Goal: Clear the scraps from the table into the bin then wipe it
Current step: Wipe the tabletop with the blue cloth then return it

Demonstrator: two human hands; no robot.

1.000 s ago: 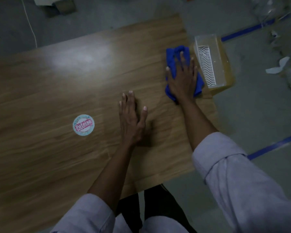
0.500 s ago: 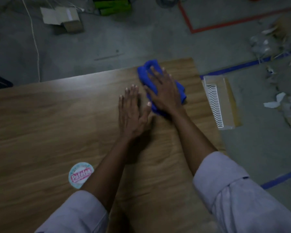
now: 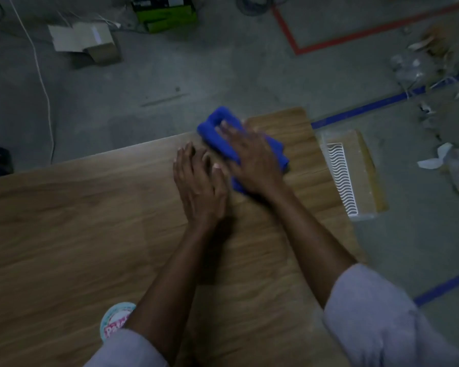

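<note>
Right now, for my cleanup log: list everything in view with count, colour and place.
table: 1, wood-brown, centre
cloth: 1, blue, table's far edge, under right hand
sticker: 1, pale blue with pink lettering, table's near edge
bin: 1, clear with white wavy panel, floor right of table
cardboard box: 1, brown, floor far left
green box: 1, green-black, floor top
cable: 1, white, floor left
red tape: 1 line, floor top right
blue tape: 2 lines, floor right
litter: several pieces, white and clear, floor far right
left hand: 1, flat on table
right hand: 1, pressing cloth
sleeves: 2, pale grey, bottom
</note>
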